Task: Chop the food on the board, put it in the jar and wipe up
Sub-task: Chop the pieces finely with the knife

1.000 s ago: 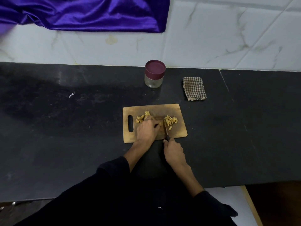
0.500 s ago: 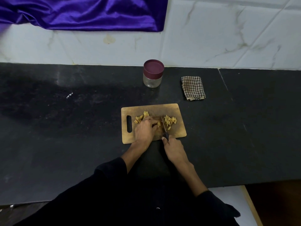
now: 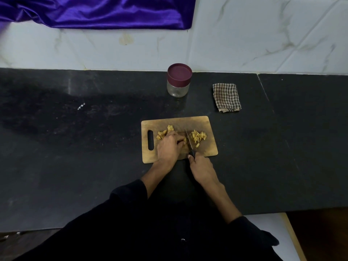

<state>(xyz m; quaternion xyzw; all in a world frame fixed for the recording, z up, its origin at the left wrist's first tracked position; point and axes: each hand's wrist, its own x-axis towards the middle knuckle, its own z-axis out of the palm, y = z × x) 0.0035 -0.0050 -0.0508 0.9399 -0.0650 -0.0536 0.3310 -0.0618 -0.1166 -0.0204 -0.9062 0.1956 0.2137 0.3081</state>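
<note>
- Food [image 3: 197, 136] lies chopped on the board [image 3: 207, 149]; more is pinned under the left hand [image 3: 169, 146].
- Pieces are judged light, small, easily scattered.
- Knife [image 3: 188, 141] handle is gripped by the right hand [image 3: 202, 169].
- Jar [image 3: 178, 80] stands lidded beyond.

A home kitchen is showing here: a black stone counter [image 3: 75, 147] is running across the frame's middle, white marble-look wall tiles [image 3: 263, 34] are rising behind it, and a checked dishcloth [image 3: 226, 97] is lying right of centre.
</note>
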